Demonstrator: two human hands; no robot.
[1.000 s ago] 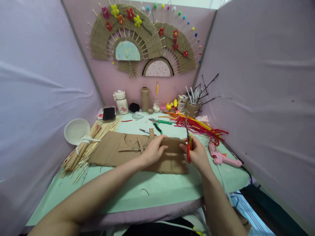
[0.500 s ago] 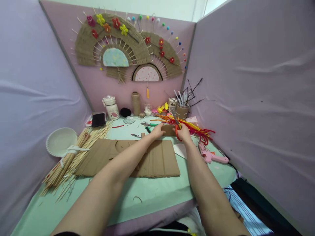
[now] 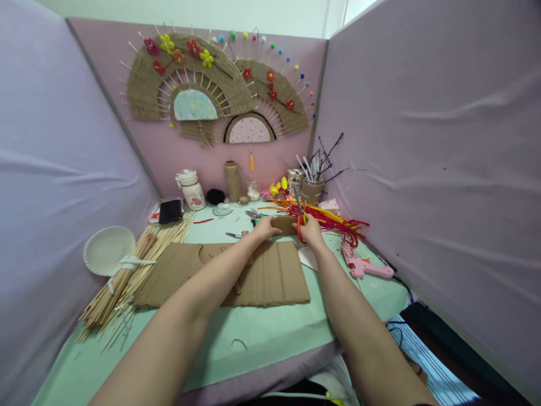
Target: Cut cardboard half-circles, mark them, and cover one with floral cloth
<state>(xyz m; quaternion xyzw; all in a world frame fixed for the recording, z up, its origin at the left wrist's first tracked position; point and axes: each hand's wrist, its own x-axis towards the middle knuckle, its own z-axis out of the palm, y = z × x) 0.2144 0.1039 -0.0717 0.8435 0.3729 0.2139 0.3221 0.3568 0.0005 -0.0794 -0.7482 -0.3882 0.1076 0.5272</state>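
Observation:
A small brown cardboard piece spans the gap between my two hands above the table. My left hand pinches its left end. In my right hand is a pair of scissors with orange handles, blades pointing up and away; the same fingers meet the right end of the cardboard. Beneath my left forearm lies a large corrugated cardboard sheet with a curved cut in it. A white piece rests beside my right wrist. Pliers lie just beyond my left hand.
Red and yellow pipe cleaners spread at the right, near a pink glue gun. Thin sticks and a white bowl are at the left. A jar, a twine spool and a stick-filled pot stand behind.
The view has shifted slightly. Both hands stay at the cardboard piece, which now looks a little bent; the scissors remain in my right hand.

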